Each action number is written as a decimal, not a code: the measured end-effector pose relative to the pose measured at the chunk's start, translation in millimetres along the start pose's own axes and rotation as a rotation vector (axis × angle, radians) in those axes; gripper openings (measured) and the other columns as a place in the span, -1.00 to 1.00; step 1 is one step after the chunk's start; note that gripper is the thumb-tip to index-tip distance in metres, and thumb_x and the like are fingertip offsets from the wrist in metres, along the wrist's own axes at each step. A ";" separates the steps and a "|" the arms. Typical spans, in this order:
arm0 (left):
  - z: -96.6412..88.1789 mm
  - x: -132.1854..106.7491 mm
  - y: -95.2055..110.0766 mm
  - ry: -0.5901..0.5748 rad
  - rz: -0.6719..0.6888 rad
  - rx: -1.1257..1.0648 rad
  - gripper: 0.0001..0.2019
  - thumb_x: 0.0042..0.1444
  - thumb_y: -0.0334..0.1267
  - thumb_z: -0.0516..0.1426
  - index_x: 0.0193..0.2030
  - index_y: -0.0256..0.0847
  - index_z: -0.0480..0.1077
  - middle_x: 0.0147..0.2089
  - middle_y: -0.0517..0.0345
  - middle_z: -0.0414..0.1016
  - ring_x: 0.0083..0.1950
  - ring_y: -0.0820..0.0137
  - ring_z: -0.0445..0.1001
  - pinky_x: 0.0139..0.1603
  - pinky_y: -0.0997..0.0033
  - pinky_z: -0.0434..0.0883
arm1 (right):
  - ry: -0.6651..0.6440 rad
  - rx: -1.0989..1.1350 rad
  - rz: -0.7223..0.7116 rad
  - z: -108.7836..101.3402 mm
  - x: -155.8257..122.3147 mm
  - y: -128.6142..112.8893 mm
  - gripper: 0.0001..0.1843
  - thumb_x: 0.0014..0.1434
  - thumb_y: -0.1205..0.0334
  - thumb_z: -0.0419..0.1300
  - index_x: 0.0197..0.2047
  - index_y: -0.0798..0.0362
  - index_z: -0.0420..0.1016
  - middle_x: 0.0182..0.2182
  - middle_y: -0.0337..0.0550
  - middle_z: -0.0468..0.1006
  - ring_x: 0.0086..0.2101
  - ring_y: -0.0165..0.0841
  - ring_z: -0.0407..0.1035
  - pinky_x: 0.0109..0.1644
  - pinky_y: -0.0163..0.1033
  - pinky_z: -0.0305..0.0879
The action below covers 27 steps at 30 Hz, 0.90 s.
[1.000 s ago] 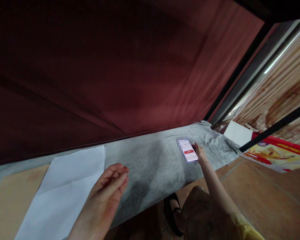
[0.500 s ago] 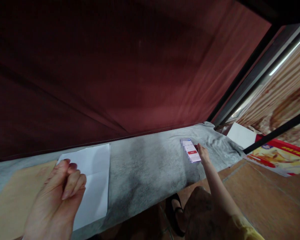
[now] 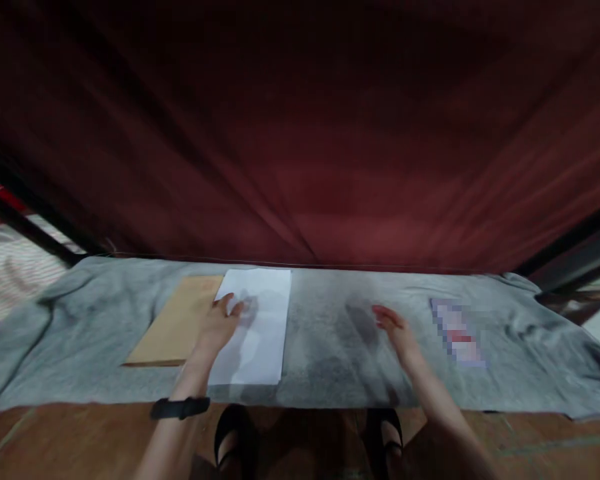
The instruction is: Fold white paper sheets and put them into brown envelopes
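My left hand (image 3: 221,325), with a black band (image 3: 180,408) on its wrist, hovers over the left edge of a stack of white paper (image 3: 260,333). Its fingers are apart and hold nothing. A brown envelope or sheet (image 3: 175,327) lies left of the white paper, partly beneath it. Above the grey cloth, between the paper and the phone, is my right hand (image 3: 395,327), fingers stretched out and slightly blurred, with nothing in it. The phone (image 3: 457,337) lies right of that hand, apart from it, its screen blurred out by pixels.
Grey cloth (image 3: 325,373) covers the long, low surface. Behind it hangs a dark red fabric wall (image 3: 320,167), with dark frame bars (image 3: 575,240) at the sides. Two dark sandals (image 3: 237,437) stand on the tiled floor (image 3: 100,440) in front.
The view has turned left and now takes in the whole surface. My right hand has left the phone and moved left. My left hand has uncurled over the paper.
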<state>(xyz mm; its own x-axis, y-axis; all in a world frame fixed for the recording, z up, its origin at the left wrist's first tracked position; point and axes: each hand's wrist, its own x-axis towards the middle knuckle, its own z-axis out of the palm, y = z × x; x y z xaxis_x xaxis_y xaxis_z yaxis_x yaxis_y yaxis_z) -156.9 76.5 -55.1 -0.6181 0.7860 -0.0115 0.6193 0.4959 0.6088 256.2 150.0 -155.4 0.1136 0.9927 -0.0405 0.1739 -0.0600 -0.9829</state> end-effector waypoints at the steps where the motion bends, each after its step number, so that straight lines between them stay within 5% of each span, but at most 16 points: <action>1: 4.7 -0.7 -5.3 -0.030 0.003 0.145 -0.58 0.19 -0.17 0.05 0.12 -0.28 0.45 0.22 -0.22 0.47 0.26 0.00 0.42 0.17 -0.01 0.40 | -0.115 0.055 0.023 32.1 -10.8 -1.8 -0.59 -0.05 -0.10 0.26 -0.18 -0.06 0.64 -0.14 -0.03 0.67 -0.09 -0.06 0.50 0.02 0.04 0.43; 4: 8.9 -5.4 -15.9 -0.013 -0.040 0.397 -0.42 0.29 -0.11 -0.03 0.38 -0.35 0.19 0.49 -0.32 0.10 0.52 -0.10 0.01 0.35 -0.22 0.19 | -0.308 0.142 0.064 113.0 -42.0 -8.6 -0.61 0.01 -0.07 0.27 -0.13 -0.09 0.65 -0.12 -0.07 0.68 -0.06 -0.08 0.51 -0.01 0.02 0.47; 9: 1.6 -5.1 -27.0 -0.185 -0.159 0.442 -0.37 0.27 -0.04 0.02 0.38 -0.37 0.16 0.39 -0.33 0.28 0.37 -0.07 0.29 0.25 -0.05 0.33 | -0.367 0.120 0.110 178.6 -64.8 -9.6 -0.74 0.03 0.07 0.23 -0.22 -0.08 0.64 -0.14 -0.09 0.68 -0.12 -0.12 0.54 -0.01 -0.01 0.48; 16: -0.6 -7.9 -35.5 -0.160 -0.035 0.481 -0.55 0.21 -0.19 0.07 0.20 -0.31 0.40 0.24 -0.31 0.43 0.32 -0.07 0.33 0.18 0.02 0.38 | -0.443 -0.037 0.027 201.9 -69.2 -7.9 -0.71 0.09 0.19 0.16 -0.15 -0.18 0.63 -0.24 -0.23 0.65 -0.14 -0.17 0.50 -0.04 -0.05 0.45; 23: 10.7 -13.4 -30.5 -0.196 -0.009 0.488 -0.54 0.14 -0.17 0.17 0.14 -0.38 0.45 0.28 -0.40 0.35 0.34 -0.15 0.28 0.16 -0.11 0.39 | -0.374 -0.374 -0.231 207.1 -81.7 -43.2 -0.79 0.17 0.23 0.15 -0.16 -0.10 0.57 -0.15 -0.11 0.56 -0.20 -0.24 0.45 -0.01 -0.17 0.36; 27: 8.0 -12.5 -29.7 -0.218 -0.012 0.484 -0.59 0.20 -0.15 0.12 0.11 -0.33 0.47 0.22 -0.33 0.43 0.31 -0.10 0.35 0.15 -0.01 0.40 | -0.315 -0.242 -0.113 219.7 -73.0 -54.7 -0.88 0.13 0.08 0.21 -0.32 -0.08 0.50 -0.40 -0.23 0.52 -0.39 -0.29 0.41 -0.24 -0.22 0.30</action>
<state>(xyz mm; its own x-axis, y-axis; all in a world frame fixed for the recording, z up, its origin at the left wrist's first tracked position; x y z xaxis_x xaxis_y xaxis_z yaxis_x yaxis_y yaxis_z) -163.8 54.8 -79.4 -0.5436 0.8120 -0.2126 0.7971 0.5788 0.1723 23.5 103.8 -138.1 -0.2181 0.9756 -0.0247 0.3972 0.0656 -0.9154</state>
